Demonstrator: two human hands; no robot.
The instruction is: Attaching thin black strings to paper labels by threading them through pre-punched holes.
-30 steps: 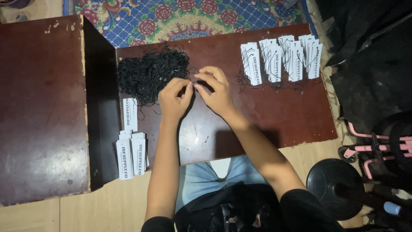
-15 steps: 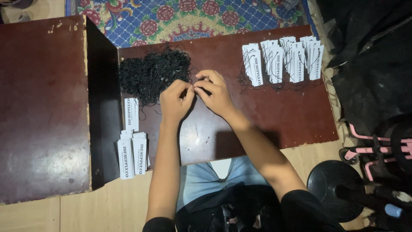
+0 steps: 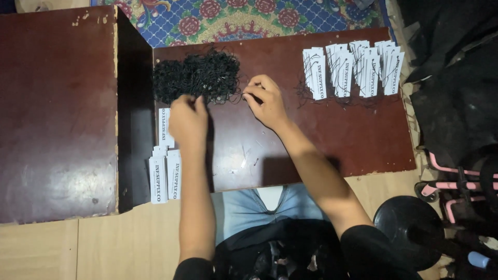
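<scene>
From the head camera I log the scene from the left edge across. A taller dark red cabinet top (image 3: pixel 57 114) occupies the left side, standing above the lower dark red worktop (image 3: pixel 363 140). Against the worktop's left edge, toward the near corner, lies a stack of white paper tags (image 3: pixel 165 173) with dark print, lying flat and overlapping.

At the far left corner of the worktop sits a pile of black string loops (image 3: pixel 197 78), tangled and loose.

My left hand (image 3: pixel 188 122) rests at the near edge of that pile, just beside the white tags. Its fingers are curled together; I cannot tell whether they clamp a string or a tag, since the back of the hand hides the fingertips.

My right hand (image 3: pixel 264 101) is near the middle of the worktop, at the right fringe of the pile. Thumb and forefinger are pinched together on a thin black string (image 3: pixel 244 94) that leads back into the pile.

Along the far right edge, a row of strung tags (image 3: pixel 353 70) lies fanned out, each white with a black loop attached, well apart from both hands.

Beyond the far edge, a patterned blue floral rug (image 3: pixel 249 18) shows.
</scene>
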